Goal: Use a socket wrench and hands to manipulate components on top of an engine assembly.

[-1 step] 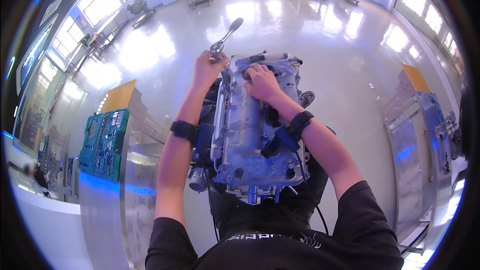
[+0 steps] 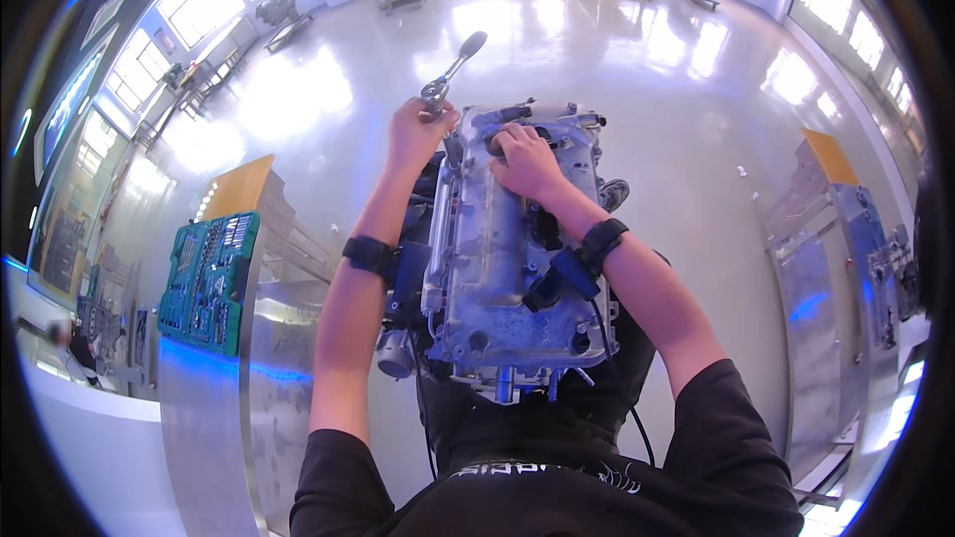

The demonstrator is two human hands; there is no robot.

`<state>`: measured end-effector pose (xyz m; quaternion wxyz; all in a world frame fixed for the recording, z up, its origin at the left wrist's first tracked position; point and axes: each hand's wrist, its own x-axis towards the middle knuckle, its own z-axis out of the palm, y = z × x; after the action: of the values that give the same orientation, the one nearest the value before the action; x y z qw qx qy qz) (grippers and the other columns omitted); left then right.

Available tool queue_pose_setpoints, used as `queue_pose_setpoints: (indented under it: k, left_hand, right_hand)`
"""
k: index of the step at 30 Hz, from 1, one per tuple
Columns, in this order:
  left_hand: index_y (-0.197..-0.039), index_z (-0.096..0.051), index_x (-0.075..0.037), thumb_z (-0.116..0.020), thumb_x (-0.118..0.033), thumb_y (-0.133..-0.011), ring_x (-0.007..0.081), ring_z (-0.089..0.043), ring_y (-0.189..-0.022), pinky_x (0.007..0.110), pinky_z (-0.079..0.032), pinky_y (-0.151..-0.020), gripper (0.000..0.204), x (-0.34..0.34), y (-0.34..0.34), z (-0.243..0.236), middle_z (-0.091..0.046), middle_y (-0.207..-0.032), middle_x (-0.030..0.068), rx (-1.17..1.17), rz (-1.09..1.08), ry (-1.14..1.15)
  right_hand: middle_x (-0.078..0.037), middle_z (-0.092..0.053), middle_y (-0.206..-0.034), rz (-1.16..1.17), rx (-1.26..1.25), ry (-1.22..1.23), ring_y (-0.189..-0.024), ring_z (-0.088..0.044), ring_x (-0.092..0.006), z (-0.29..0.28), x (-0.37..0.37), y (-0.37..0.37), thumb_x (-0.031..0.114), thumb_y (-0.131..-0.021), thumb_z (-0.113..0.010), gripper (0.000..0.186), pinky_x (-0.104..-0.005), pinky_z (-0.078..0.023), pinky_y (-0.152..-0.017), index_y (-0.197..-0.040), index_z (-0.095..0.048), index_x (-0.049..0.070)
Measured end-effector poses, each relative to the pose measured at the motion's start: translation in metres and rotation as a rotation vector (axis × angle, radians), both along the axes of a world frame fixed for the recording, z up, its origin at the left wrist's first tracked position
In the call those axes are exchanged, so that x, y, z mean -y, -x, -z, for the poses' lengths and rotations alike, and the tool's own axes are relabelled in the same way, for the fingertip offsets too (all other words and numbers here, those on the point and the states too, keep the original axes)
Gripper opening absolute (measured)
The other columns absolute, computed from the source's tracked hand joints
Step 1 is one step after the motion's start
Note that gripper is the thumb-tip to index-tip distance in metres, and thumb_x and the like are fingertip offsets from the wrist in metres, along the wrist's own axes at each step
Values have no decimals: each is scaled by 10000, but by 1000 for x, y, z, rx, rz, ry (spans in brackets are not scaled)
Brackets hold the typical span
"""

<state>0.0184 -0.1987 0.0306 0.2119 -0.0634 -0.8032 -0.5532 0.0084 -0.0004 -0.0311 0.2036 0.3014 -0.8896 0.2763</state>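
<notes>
Green tool case (image 2: 235, 326) stood off to the left; ratchet work at the engine's far end, I judged.
My left hand (image 2: 412, 137) was closed round the head of a ratchet (image 2: 465, 60), handle slanting up and away, just beside the engine's far left corner. The grey engine (image 2: 492, 268) sat before me, between my forearms. My right hand (image 2: 527, 165) had bent fingers on its far top; whether they pinched anything, I couldn't tell. Next move called, I reckoned, for steadying the ratchet head, right fingers clear of its swing.
</notes>
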Motion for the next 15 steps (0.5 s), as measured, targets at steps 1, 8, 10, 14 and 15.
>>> queue_pose_setpoints:
  k: [1,8,10,14,15]
  left_hand:
    - [-871,-672,6,-766,-158,-764,132,-641,-709,267,-502,-683,217,3,0,2,-649,-684,43,-25,-72,30]
    - [-874,-718,-15,-842,-178,-644,130,-635,-666,279,-490,-652,308,-7,-20,-9,-694,-728,78,-18,-347,118]
    - [-885,-718,-11,-840,-176,-648,127,-633,-672,275,-490,-657,313,-2,-15,-4,-697,-734,78,-17,-323,101]
    - [-923,-711,6,-816,-140,-684,125,-634,-704,265,-492,-684,299,-1,-10,2,-706,-779,79,-36,-200,-29]
    - [-923,-711,6,-816,-140,-684,125,-634,-704,265,-492,-684,299,-3,-10,2,-706,-779,79,-34,-199,-29]
  right_hand:
    - [-108,-565,-1155,2,-7,1,-1132,-510,-310,-1,2,-1,263,-743,-656,310,-448,-429,-916,-973,-623,58]
    - [-102,-571,-1146,7,16,21,-1138,-510,-306,-2,2,-8,248,-740,-654,292,-435,-421,-927,-961,-634,59]
    - [-102,-571,-1145,6,16,19,-1138,-509,-306,-2,2,-7,247,-741,-653,289,-434,-421,-928,-960,-637,59]
    - [-105,-572,-1143,7,1,25,-1136,-510,-306,-2,1,-6,244,-743,-649,285,-433,-422,-927,-958,-639,58]
    - [-105,-572,-1143,8,3,25,-1136,-510,-306,-2,0,-5,244,-743,-649,285,-433,-422,-927,-958,-639,58]
